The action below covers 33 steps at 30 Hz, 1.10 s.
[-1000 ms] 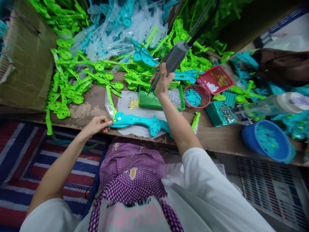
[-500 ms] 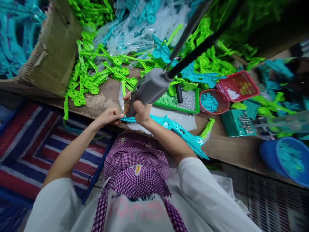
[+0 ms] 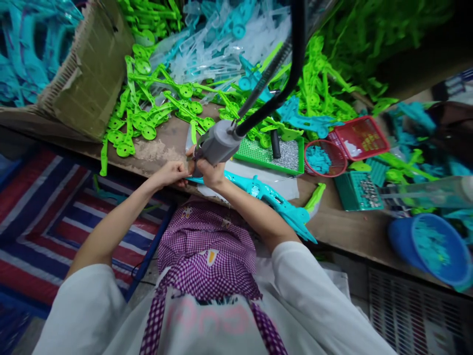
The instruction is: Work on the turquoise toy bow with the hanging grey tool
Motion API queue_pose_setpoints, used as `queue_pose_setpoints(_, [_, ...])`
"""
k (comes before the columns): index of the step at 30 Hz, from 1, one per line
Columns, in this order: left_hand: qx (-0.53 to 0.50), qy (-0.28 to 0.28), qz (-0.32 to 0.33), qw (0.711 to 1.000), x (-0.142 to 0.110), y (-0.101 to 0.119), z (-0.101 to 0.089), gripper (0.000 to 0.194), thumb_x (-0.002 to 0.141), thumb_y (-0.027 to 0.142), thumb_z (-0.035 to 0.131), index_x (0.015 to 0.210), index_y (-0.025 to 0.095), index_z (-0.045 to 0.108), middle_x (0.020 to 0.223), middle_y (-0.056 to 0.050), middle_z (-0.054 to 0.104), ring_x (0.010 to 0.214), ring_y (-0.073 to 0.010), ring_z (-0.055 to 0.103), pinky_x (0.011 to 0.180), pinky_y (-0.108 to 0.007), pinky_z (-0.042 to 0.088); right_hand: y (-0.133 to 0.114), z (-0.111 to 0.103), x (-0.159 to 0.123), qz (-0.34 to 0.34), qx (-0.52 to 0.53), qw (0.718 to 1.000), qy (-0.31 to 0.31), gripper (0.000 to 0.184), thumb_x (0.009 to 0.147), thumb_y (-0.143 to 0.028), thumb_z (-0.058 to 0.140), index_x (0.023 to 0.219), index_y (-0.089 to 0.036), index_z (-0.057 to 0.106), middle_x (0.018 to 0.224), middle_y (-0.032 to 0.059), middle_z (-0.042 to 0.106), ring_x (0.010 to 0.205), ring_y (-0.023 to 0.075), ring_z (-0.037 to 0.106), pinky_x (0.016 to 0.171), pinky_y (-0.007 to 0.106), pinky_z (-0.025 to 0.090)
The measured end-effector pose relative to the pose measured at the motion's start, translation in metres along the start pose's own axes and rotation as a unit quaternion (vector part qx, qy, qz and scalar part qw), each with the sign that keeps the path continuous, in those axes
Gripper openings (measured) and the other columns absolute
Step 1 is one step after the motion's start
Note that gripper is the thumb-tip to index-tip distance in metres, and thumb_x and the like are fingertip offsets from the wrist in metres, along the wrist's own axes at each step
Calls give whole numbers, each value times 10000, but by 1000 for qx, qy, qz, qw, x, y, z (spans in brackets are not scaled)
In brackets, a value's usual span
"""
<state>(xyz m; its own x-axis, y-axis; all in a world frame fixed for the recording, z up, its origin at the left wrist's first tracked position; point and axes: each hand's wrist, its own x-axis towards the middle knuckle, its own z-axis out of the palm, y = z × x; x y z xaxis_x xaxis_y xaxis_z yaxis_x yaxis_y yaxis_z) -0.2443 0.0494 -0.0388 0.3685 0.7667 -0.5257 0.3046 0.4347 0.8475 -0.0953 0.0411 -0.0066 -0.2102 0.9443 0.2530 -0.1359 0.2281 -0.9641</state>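
Wrapped in my right hand (image 3: 209, 170) is a grey electric screwdriver (image 3: 218, 143), hung from above by a black cord and a coiled spring. Its lower end points down at the left end of a long turquoise plastic part (image 3: 258, 190), where the tip is hidden by my fingers. My left hand (image 3: 173, 174) pinches that same end of the part, close beside the screwdriver. The part lies along the table's front edge, its wider end reaching to the right under my right forearm.
A green tray (image 3: 273, 166) of small metal pieces stands behind the part. Farther right are a red round basket (image 3: 325, 158), a teal box of screws (image 3: 360, 192) and a blue bucket (image 3: 432, 249). Green plastic parts (image 3: 158, 111) heap at the back; a cardboard box (image 3: 99, 74) stands left.
The screwdriver has shifted slightly left and down and stands more upright, its cord now bending upward. Both hands stay at the part's left end. The whole view has shifted a little.
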Motion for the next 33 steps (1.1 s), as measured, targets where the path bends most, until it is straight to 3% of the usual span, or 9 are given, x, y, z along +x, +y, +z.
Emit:
queue_pose_setpoints(4, [23,1,7,1000,3,-2,0,219,784,245,701,671,161,532,515,1,633,443,-105,588,460,-193,479,-2,2,0,-11,15,1000,15,395,671,-575,697,736,-204,578,623,-15,545,574,127,540,559,307,513])
queue_pose_setpoints(11, [32,0,23,999,8,-10,-2,114,787,224,640,707,157,595,541,2,646,463,-111,595,468,-201,481,-4,0,1,-12,-41,999,-16,325,680,-476,692,590,-226,504,582,-23,517,541,114,473,528,302,475])
queue_pose_setpoints(15, [21,-11,25,999,8,-10,-3,161,788,244,669,695,156,572,544,-2,645,460,-108,596,466,-199,477,-2,2,2,5,-40,999,-26,411,673,-580,678,561,-232,489,536,-32,502,497,107,468,498,294,457])
queue_pose_setpoints(19, [6,-19,19,1000,3,-5,-3,336,737,353,784,688,162,512,589,-24,670,490,-110,617,493,-206,499,-18,0,4,-7,56,997,47,485,696,-702,628,711,-223,556,498,-52,494,425,110,472,429,279,418])
queue_pose_setpoints(22, [-17,-25,18,999,-4,0,-6,385,688,408,825,718,157,536,624,-23,689,529,-103,635,530,-199,519,-45,-24,8,-83,124,981,128,522,768,-753,523,846,-238,559,480,-71,463,376,109,459,379,255,362])
queue_pose_setpoints(25, [-43,-34,33,998,-11,2,-9,417,604,379,873,864,147,645,703,-12,718,610,-110,671,610,-212,558,-65,-70,16,-181,69,960,203,487,797,-739,523,838,-256,561,485,-77,413,383,102,461,404,250,353])
queue_pose_setpoints(29, [-31,39,38,998,-15,-3,-6,473,557,402,879,908,130,714,702,-36,735,639,-152,698,675,-266,597,-58,-132,29,-139,-86,940,298,478,826,-720,499,794,-250,581,497,-52,458,397,106,467,424,270,350])
queue_pose_setpoints(33, [-5,111,50,993,-13,-11,2,514,492,450,892,864,125,747,674,-59,740,639,-199,717,665,-301,613,-31,-163,41,-118,-149,926,325,529,820,-761,438,784,-248,559,485,-50,464,396,111,474,439,282,366])
